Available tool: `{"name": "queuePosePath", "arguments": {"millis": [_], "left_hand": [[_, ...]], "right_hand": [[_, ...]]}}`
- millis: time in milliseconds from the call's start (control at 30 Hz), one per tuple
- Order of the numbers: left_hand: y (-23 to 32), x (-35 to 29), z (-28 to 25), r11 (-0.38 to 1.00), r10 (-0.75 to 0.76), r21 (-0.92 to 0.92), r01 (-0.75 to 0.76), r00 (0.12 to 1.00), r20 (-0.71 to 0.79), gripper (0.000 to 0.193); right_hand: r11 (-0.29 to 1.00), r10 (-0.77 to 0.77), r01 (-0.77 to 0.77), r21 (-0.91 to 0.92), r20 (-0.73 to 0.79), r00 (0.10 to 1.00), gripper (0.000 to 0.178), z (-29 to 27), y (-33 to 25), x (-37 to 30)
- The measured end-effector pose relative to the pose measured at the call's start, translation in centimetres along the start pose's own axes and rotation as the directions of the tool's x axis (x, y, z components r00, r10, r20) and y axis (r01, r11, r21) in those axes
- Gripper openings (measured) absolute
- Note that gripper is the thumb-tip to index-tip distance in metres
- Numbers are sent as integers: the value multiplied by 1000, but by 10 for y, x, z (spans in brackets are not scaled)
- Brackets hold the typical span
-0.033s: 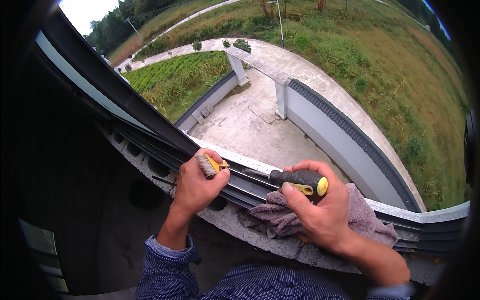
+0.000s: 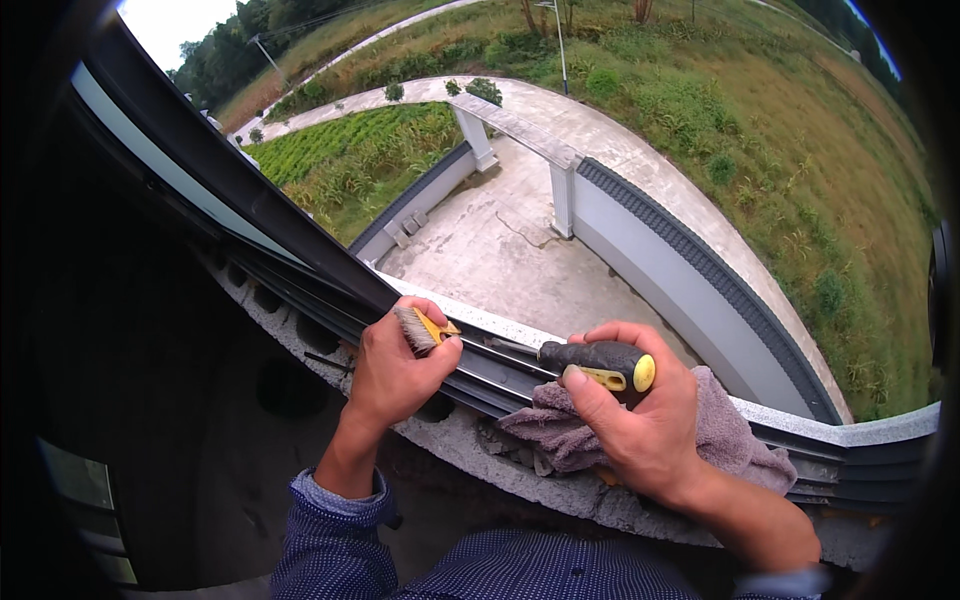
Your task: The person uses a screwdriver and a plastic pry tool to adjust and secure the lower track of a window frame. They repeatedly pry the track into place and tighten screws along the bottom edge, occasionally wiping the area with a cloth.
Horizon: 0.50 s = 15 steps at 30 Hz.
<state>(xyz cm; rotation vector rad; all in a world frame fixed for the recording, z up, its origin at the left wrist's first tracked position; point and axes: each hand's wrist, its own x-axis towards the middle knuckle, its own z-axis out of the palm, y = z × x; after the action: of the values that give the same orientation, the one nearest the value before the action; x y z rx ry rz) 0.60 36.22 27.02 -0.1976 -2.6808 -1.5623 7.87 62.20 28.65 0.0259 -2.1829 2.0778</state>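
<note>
Between its thumb and fingers, my left hand (image 2: 392, 370) pinches a small brush (image 2: 425, 332) with pale bristles and a yellow handle. My right hand (image 2: 645, 415) is wrapped round the black and yellow handle of a screwdriver (image 2: 590, 358). The metal shaft points left along the window track (image 2: 490, 375), toward the brush; its tip is hard to make out near my left fingers. A mauve cloth (image 2: 725, 430) lies bunched over the track, under and beside my right hand.
A dark window frame with a glass sash (image 2: 260, 200) slants up to the left. Rough, broken masonry (image 2: 530, 475) with loose bits edges the near side of the track. Beyond the pale outer ledge (image 2: 870, 430), a drop leads to a walled concrete yard (image 2: 480, 235).
The brush and my left fingertips have shifted very slightly to the right. My right hand, the screwdriver and the cloth look the same.
</note>
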Motion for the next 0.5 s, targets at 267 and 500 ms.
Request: {"name": "queuePosePath", "arguments": {"millis": [267,500], "left_hand": [[2,5,0,1000,-15,19,14,999,32,23],[4,5,1,998,-26,-54,31,996,83,23]], "right_hand": [[999,48,-48,-17,35,998,35,12,8,-2],[999,26,-25,-40,21,999,35,21,12,3]]}}
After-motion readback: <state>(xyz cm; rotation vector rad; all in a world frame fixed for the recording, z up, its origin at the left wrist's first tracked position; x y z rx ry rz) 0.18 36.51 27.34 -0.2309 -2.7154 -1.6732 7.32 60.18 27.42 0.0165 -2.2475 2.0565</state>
